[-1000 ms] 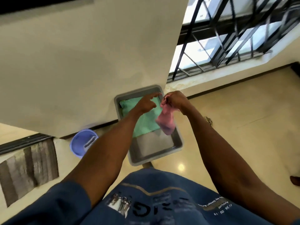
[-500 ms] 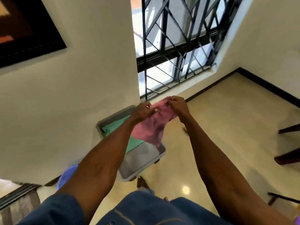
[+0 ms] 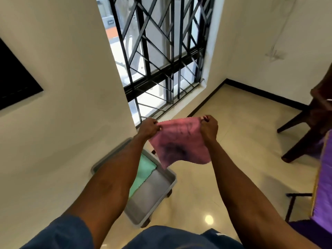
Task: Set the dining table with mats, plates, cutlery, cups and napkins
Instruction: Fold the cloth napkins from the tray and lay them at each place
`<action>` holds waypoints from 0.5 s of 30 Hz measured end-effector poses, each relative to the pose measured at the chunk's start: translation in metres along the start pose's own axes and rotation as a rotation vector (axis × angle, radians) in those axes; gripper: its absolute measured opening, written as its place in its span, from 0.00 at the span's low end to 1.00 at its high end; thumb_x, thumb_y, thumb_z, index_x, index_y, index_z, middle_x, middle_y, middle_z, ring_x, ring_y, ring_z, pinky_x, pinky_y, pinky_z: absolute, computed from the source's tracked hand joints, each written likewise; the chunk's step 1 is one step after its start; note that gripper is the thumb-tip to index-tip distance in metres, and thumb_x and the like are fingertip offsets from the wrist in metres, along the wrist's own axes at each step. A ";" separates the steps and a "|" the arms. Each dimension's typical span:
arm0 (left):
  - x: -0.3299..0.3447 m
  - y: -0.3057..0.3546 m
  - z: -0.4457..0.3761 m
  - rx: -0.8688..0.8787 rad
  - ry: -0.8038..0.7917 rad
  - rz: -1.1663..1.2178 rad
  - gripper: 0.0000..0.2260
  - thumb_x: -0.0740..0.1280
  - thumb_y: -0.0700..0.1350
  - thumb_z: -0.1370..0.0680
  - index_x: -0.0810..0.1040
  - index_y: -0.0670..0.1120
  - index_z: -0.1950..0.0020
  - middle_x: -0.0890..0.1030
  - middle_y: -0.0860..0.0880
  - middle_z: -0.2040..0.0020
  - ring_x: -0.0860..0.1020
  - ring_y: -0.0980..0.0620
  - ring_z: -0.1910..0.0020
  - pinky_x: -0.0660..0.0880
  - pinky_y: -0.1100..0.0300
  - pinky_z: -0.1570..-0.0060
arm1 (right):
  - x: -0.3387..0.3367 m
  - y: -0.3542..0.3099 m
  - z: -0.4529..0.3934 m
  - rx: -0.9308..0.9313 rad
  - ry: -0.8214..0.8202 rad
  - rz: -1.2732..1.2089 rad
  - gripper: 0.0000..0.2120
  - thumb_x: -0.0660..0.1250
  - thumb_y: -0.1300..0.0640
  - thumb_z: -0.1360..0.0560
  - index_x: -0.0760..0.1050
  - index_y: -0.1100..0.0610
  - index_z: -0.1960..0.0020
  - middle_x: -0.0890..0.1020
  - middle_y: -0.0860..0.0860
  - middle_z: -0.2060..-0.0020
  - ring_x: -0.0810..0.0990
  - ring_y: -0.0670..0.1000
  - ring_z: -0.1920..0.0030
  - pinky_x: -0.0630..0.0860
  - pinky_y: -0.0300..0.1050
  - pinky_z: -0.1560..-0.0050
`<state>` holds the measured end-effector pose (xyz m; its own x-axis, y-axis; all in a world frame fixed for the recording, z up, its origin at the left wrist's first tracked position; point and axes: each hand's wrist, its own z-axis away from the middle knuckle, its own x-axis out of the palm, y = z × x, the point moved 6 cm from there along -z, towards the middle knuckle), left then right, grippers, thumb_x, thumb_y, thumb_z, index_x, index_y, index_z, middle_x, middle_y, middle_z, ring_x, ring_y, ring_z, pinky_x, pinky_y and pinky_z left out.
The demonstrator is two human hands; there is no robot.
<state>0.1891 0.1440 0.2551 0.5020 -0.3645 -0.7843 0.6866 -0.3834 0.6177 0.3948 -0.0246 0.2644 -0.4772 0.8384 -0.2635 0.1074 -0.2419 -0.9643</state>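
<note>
Napkin [image 3: 179,141] stretched flat between both hands, top edge running left-right; left hand [image 3: 149,129] pinches one top corner, right hand [image 3: 209,127] the other. Hangs above tray [image 3: 161,200]; purple-covered surface [image 3: 325,177] lies rightward.

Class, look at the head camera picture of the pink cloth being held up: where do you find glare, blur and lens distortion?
Head view: a round glare spot shines on the glossy floor; daylight through the barred window washes out the outside; the grey tray and pink cloth look soft with motion blur; the wide lens bends wall edges and stretches both forearms.
</note>
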 end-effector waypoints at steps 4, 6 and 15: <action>-0.008 0.005 -0.012 -0.014 0.122 0.149 0.03 0.70 0.39 0.28 0.83 0.42 0.59 0.79 0.47 0.64 0.75 0.51 0.64 0.67 0.59 0.67 | -0.020 0.015 -0.005 0.058 0.150 -0.025 0.09 0.59 0.66 0.23 0.75 0.56 0.57 0.77 0.52 0.62 0.73 0.50 0.62 0.66 0.40 0.65; -0.011 0.009 -0.014 -0.046 0.171 0.299 0.04 0.70 0.38 0.29 0.84 0.44 0.59 0.81 0.47 0.64 0.77 0.50 0.64 0.70 0.58 0.65 | -0.030 0.018 -0.005 0.062 0.216 -0.043 0.10 0.59 0.66 0.23 0.76 0.57 0.56 0.78 0.52 0.61 0.73 0.49 0.62 0.66 0.36 0.66; 0.019 0.006 -0.010 -0.158 0.215 0.547 0.03 0.69 0.41 0.24 0.82 0.46 0.53 0.82 0.48 0.59 0.80 0.50 0.59 0.77 0.54 0.60 | -0.047 0.051 -0.002 0.199 0.287 -0.118 0.08 0.64 0.69 0.27 0.79 0.60 0.52 0.80 0.53 0.58 0.77 0.51 0.58 0.71 0.40 0.56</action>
<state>0.2083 0.1434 0.2437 0.8878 -0.2870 -0.3598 0.3605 -0.0524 0.9313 0.4246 -0.0756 0.2277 -0.2094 0.9622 -0.1743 -0.1190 -0.2020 -0.9721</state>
